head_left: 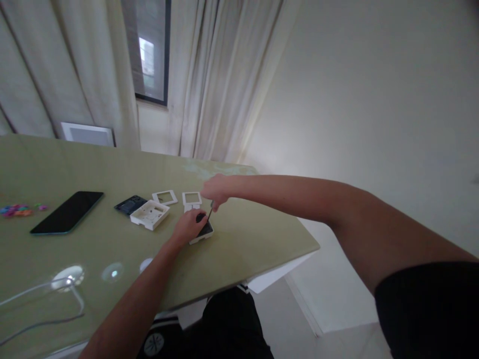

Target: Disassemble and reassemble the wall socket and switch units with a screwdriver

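Observation:
My right hand point(217, 191) is closed round the handle of a screwdriver point(210, 211), whose thin shaft points down. The tip meets a white box with a dark board point(205, 230) in it, lying on the table. My left hand point(190, 225) rests on that box from the left, fingers bent over its upper part and holding it down. Just behind the box lies a white square frame point(192, 198). Left of my left hand are a second white open box point(150, 214), a dark panel point(130, 204) and another white frame point(164, 197).
A black tablet point(69, 213) lies on the greenish table point(239, 264), further left. Small colourful pieces point(17, 210) sit near the left edge. A white cable point(80, 299) curves across the front left. Curtains and a wall stand behind the table.

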{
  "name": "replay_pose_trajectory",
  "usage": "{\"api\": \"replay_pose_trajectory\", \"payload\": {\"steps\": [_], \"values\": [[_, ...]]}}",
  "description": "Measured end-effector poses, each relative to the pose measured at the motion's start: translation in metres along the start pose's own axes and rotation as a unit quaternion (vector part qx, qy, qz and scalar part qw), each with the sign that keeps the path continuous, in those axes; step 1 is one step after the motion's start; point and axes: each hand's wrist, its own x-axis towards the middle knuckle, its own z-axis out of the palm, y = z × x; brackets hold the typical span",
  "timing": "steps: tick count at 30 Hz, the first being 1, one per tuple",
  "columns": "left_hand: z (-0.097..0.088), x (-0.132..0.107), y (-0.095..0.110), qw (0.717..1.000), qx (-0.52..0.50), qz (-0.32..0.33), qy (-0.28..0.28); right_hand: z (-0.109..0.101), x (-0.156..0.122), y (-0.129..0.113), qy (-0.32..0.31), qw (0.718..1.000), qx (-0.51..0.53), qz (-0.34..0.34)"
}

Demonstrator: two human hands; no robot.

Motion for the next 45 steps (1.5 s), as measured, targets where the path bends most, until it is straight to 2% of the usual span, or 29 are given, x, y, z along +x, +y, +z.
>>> {"api": "replay_pose_trajectory", "payload": {"steps": [14, 21, 33, 40, 45], "values": [[-0.007, 0.002, 0.006, 1.000, 0.019, 0.015, -0.019, -0.009, 0.010, -0.013, -0.012, 1.000, -0.005, -0.014], [-0.006, 0.003, 0.005, 0.999, 0.017, 0.020, -0.022, -0.007, 0.015, -0.011, -0.006, 0.999, 0.014, 0.043], [0.003, 0.008, -0.001, 1.000, 0.016, -0.008, -0.021, -0.029, 0.022, -0.017, -0.076, 0.991, 0.089, 0.069], [0.001, 0.007, -0.001, 1.000, 0.012, -0.017, -0.018, -0.030, 0.021, -0.017, -0.124, 0.978, 0.131, 0.106], [-0.002, 0.006, 0.002, 1.000, 0.012, -0.012, -0.016, -0.030, 0.023, -0.020, -0.130, 0.969, 0.164, 0.128]]}}
